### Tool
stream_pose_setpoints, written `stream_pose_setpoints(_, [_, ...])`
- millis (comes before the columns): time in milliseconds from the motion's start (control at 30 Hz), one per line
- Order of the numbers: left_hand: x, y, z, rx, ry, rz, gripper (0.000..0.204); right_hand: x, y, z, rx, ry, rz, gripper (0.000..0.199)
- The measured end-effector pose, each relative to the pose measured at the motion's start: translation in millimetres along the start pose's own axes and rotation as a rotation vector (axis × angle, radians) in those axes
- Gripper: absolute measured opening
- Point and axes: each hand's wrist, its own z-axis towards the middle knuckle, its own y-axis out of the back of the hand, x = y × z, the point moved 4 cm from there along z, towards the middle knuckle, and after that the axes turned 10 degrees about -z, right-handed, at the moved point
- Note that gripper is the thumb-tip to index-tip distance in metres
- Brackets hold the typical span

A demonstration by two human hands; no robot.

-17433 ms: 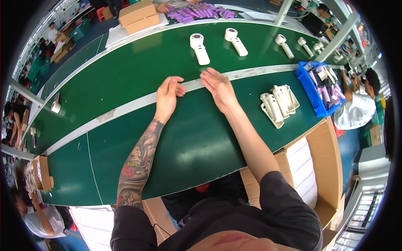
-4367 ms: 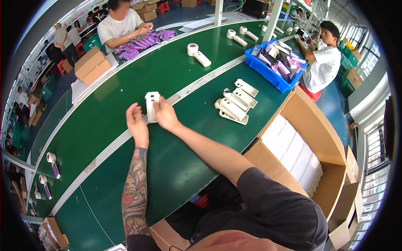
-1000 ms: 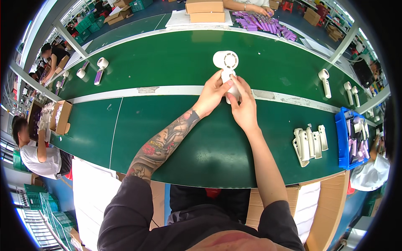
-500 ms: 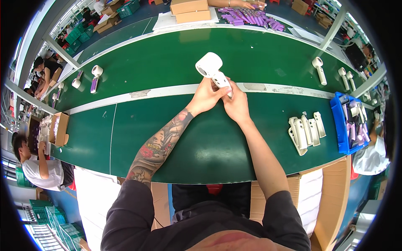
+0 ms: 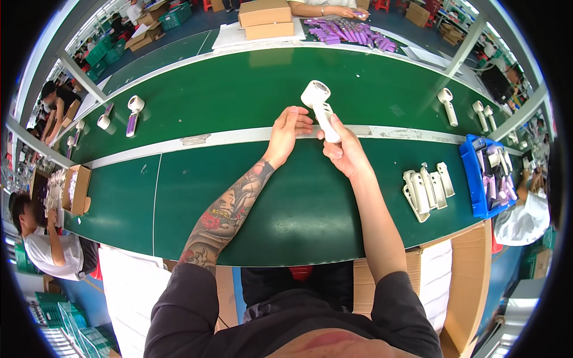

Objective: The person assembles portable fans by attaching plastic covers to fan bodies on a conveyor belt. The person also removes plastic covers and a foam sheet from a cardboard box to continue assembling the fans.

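Note:
A white handheld fan (image 5: 325, 113) with a round head is tilted up over the pale strip that runs along the green bench. My right hand (image 5: 345, 148) grips the lower end of its handle, thumb along the side. Just left of the handle, my left hand (image 5: 286, 132) is open with its fingers stretched toward the fan and nothing in it. Whether those fingertips touch the handle I cannot tell. To the right of my right forearm, several white handle shells (image 5: 422, 192) lie in a row on the bench.
A blue bin (image 5: 476, 185) of white and purple parts stands at the right. More fans, such as one with a purple handle (image 5: 132, 116) at the left and a white one (image 5: 447, 107) at the right, lie beyond the strip. A cardboard box (image 5: 77, 190) is at the left; purple parts (image 5: 349, 33) are piled across.
My left hand has let go of the fan and opened beside it. The fan has shifted right and turned in my right hand, which now holds it alone.

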Motion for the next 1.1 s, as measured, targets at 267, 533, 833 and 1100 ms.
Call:
stream_pose_setpoints(267, [9,-7,9,0.1,-0.071,0.242,0.028,32,57,-20,-0.732,0.521,-0.449,0.038])
stream_pose_setpoints(533, [0,-8,3,0.169,0.0,0.392,0.032,41,26,-142,-0.564,0.22,-0.754,0.03])
stream_pose_setpoints(833, [7,-20,1,0.23,0.034,0.457,0.031,94,50,-580,-1.544,0.053,-0.979,0.028])
stream_pose_setpoints(1100, [14,-3,9,0.2,0.009,0.601,0.034,-6,144,-918,-1.911,-0.501,-0.995,0.036])
